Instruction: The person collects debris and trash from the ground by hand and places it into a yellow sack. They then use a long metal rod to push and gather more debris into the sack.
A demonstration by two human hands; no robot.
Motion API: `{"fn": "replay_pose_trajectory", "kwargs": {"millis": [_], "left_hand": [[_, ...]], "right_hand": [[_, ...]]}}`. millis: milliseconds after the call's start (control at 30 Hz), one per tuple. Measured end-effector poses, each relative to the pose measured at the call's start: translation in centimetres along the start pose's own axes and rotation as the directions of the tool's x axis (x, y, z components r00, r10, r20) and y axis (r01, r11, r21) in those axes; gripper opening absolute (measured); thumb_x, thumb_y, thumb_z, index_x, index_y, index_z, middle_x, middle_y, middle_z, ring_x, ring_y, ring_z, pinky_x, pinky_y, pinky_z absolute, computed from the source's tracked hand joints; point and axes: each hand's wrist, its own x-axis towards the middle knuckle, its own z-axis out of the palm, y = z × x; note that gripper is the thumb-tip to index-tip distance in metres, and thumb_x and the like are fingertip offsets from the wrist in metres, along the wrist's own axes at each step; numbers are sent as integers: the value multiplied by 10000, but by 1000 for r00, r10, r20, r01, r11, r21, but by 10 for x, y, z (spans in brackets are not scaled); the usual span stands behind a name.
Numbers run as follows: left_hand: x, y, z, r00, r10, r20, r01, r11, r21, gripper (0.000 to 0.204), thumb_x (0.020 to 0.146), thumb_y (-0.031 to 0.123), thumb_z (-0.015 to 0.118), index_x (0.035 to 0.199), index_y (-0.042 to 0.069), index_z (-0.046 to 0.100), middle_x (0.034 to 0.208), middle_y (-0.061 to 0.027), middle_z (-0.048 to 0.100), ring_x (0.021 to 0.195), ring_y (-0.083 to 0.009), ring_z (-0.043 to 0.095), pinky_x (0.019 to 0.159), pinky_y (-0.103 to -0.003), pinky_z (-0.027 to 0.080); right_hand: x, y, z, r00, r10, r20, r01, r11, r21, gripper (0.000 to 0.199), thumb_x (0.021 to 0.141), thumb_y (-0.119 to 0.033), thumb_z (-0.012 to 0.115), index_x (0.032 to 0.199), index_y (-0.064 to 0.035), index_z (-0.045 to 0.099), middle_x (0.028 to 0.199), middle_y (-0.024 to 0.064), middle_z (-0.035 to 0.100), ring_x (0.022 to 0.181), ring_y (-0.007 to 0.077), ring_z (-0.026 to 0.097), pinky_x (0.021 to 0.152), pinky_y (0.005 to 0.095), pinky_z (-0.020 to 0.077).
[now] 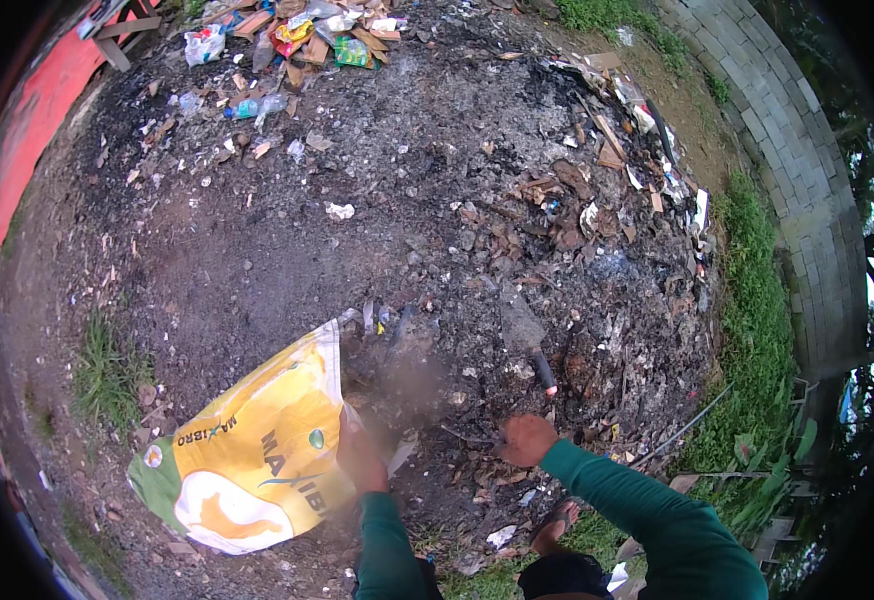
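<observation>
My left hand (362, 460) grips the open edge of a yellow, white and green woven sack (247, 440), which lies on its side on the dark ground. A blurred patch hides part of the sack's mouth and that hand's fingers. Low over the debris, my right hand (527, 441) is closed. A thin dark piece shows at its left side, too unclear to name. Just beyond that hand lies a trowel (524, 328) with a grey blade and a black handle, untouched.
Burnt rubbish and ash cover the ground. A heap of cardboard and plastic packets (307, 40) lies at the far side, near plastic bottles (255, 107). Grass and a block wall (777, 140) border the right; a red sheet (42, 115) stands left. A thin pole (682, 428) lies right.
</observation>
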Motion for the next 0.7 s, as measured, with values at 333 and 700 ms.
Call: {"fn": "replay_pose_trajectory", "kwargs": {"millis": [333, 700], "left_hand": [[-15, 1, -5, 1000, -17, -1, 17, 991, -135, 515, 1115, 272, 517, 1481, -90, 512, 1449, -186, 615, 1309, -211, 555, 1133, -329, 386], [-33, 6, 13, 992, -127, -25, 126, 990, -56, 473, 1126, 373, 509, 1091, -82, 635, 829, 12, 503, 789, -106, 376, 709, -268, 369]], "right_hand": [[-8, 138, -342, 199, 238, -950, -519, 848, 104, 375, 887, -323, 648, 947, 40, 722, 920, 297, 731, 872, 454, 730, 775, 509, 593], [25, 135, 46, 630, 744, -225, -545, 629, 554, 644, 951, -534, 646, 1107, 90, 660, 1095, 347, 701, 1067, 497, 682, 962, 528, 534]]}}
